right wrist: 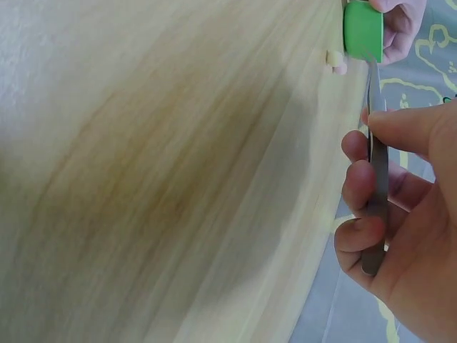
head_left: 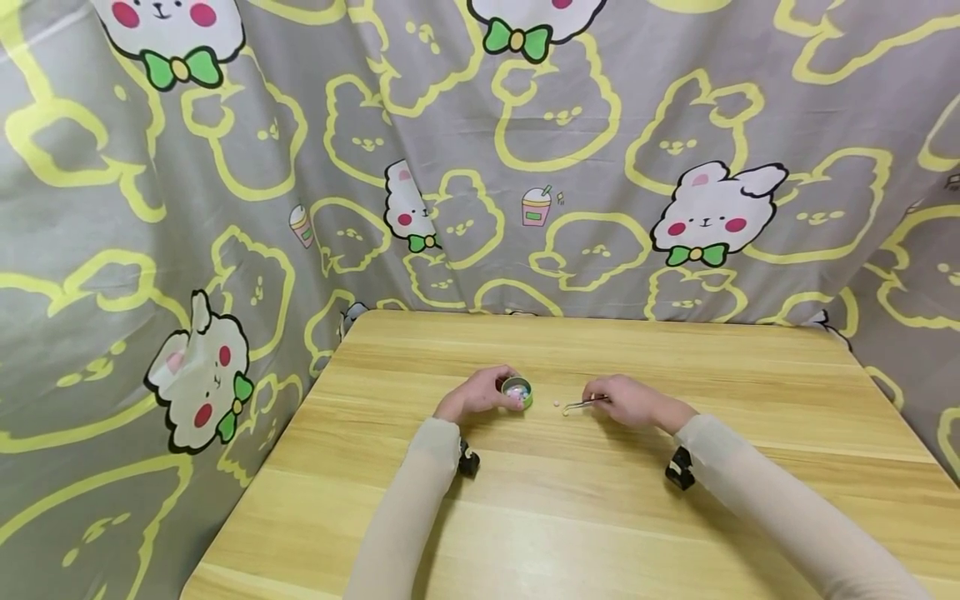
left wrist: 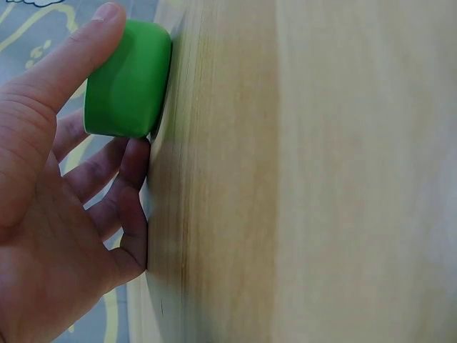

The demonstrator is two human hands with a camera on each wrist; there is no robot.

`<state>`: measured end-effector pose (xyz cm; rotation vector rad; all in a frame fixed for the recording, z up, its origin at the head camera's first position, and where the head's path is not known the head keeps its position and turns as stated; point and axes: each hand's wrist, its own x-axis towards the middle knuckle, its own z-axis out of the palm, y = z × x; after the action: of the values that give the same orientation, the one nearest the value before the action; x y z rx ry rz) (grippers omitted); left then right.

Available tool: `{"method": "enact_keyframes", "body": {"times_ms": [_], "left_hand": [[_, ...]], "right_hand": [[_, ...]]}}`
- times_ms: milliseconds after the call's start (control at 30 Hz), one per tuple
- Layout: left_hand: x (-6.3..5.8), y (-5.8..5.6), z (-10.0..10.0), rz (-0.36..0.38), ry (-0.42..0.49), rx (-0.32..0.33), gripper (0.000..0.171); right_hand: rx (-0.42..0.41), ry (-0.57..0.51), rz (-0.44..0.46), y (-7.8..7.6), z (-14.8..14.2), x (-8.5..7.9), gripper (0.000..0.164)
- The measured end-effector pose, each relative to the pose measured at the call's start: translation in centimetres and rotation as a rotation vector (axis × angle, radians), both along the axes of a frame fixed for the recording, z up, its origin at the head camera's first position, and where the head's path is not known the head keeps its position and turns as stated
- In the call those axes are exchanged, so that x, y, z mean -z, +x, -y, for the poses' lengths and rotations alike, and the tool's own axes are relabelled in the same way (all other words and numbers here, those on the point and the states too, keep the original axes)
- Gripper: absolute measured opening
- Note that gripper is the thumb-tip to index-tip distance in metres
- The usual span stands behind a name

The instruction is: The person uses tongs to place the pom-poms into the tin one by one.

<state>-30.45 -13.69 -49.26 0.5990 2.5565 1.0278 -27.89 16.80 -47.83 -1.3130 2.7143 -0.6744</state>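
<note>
My left hand (head_left: 483,392) holds a small round green container (left wrist: 128,80) between thumb and fingers, upright on the table. Small pastel pieces (head_left: 516,392) lie inside it, seen from above in the head view. In my right hand (head_left: 626,400) is a pair of metal tweezers (right wrist: 377,171), pinched by the thumb and fingers, its bent tips pointing toward the container. On the table between the hands lie a pink bead (head_left: 557,403) and a yellow bead (head_left: 566,412). The tweezer tips are close to the yellow bead from above, but look apart from it in the right wrist view.
The wood-grain table (head_left: 525,517) extends around both hands. A grey curtain (head_left: 465,125) with yellow outlines and white rabbits hangs behind and along the sides. Black wrist devices (head_left: 680,468) are strapped below both forearms.
</note>
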Motion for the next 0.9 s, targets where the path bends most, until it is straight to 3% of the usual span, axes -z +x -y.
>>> {"method": "enact_keyframes", "body": {"times_ms": [433, 900], "left_hand": [[0.1, 0.0, 0.1, 0.006, 0.006, -0.015, 0.047], [0.0, 0.0, 0.1, 0.022, 0.030, -0.005, 0.044]], "right_hand": [[0.053, 0.064, 0.002, -0.2, 0.5, 0.8, 0.011], [-0.004, 0.036, -0.046, -0.5, 0.3, 1.0, 0.013]]}}
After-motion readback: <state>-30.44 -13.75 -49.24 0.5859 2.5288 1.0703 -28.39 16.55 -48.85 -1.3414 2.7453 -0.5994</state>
